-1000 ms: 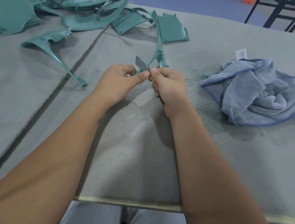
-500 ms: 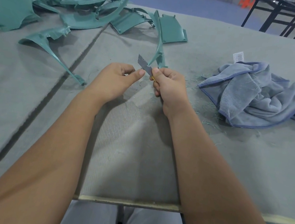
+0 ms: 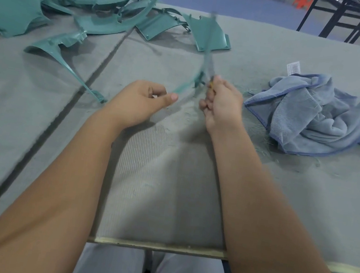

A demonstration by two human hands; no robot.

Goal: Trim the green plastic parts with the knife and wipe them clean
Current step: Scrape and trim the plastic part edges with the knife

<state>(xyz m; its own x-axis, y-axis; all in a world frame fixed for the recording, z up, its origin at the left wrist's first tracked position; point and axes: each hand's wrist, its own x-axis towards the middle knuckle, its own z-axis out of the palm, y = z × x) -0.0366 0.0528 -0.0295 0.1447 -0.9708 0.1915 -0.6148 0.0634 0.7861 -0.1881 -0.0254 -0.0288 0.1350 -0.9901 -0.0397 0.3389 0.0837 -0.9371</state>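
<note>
at mid counter [image 3: 304, 200]: right hand [image 3: 221, 106] clenched round knife [image 3: 208, 67], blade blurred; left hand [image 3: 141, 99] pinches thin green strip [image 3: 187, 85], whose far end rises past the blade. risk, judged: blade skating toward the left thumb, or the springy strip whipping free. grey felt, shavings, blue towel [image 3: 321, 114] right, green parts [image 3: 65, 4] heaped far left; dark table frames beyond.

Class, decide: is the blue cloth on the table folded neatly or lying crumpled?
Crumpled. The cloth lies in a loose, bunched heap with irregular folds and edges.
</note>
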